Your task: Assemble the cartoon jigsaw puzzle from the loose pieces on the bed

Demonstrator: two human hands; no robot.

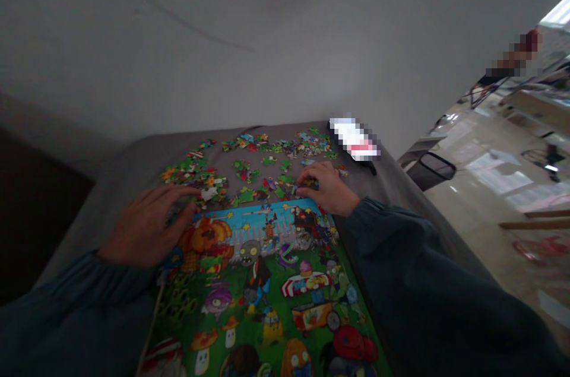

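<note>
Grey cloth covers the tabletop [133, 157], which carries every item in view.

Left hand [145, 225]: lies palm down at about 9 o'clock of the picture board [267, 282], with the heel over the board's upper left corner. The fingers [178, 192] are spread and flat, extended toward 2 o'clock, and the tips touch the near edge of the loose puzzle pieces [202, 178]. This grip pinches nothing; it rests on the surface.

Picture board: a colourful cartoon sheet with its long axis running from 6 o'clock, near the person, to 12 o'clock. Its far edge, a blue sky band, lies between the two hands.

Loose puzzle pieces: scattered in a wide band across the cloth at 12 o'clock of the board, just beyond its far edge. The band runs left to right, across the board's long axis. Both hands reach its near margin; neither is clearly nearer to the bulk of it.

Right hand [327, 187]: sits at about 1 o'clock of the board, just beyond its upper right corner. The fingers are curled downward and pressed together over a small cluster of pieces [289, 190], with the tips pointing toward 9 o'clock. Whether one piece is pinched between them cannot be told; the fingertips hide it.

Blurred flat object [355, 138]: lies at 1 o'clock of the right hand, near the tabletop's far right corner and apart from the hand.
</note>
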